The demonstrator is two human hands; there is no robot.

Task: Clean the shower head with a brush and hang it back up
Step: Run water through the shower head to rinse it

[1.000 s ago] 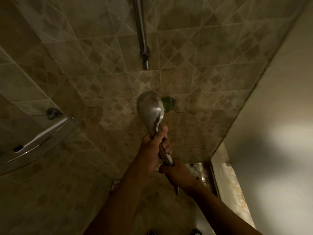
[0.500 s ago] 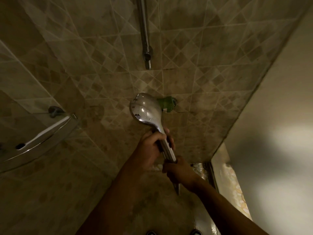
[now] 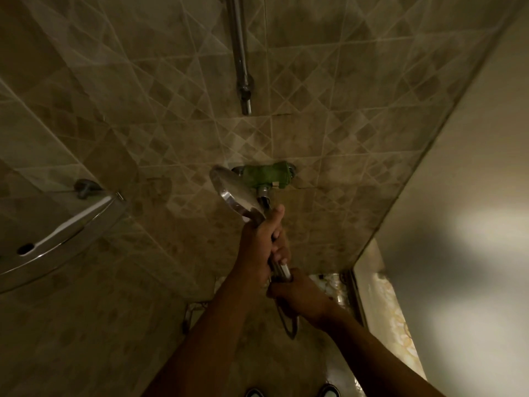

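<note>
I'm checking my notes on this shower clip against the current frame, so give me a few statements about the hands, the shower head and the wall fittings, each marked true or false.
1. Both hands grip the shower head's handle. True: the left hand holds it higher up, the right hand lower down.
2. The shower head hangs on the vertical chrome pipe. False: it is held in the hands, below the pipe's end.
3. A green fitting sits on the wall beside the shower head. True.
4. The right hand holds a brush. False: no brush is visible.
5. A corner shelf sits to the right. False: it is on the left.
</note>
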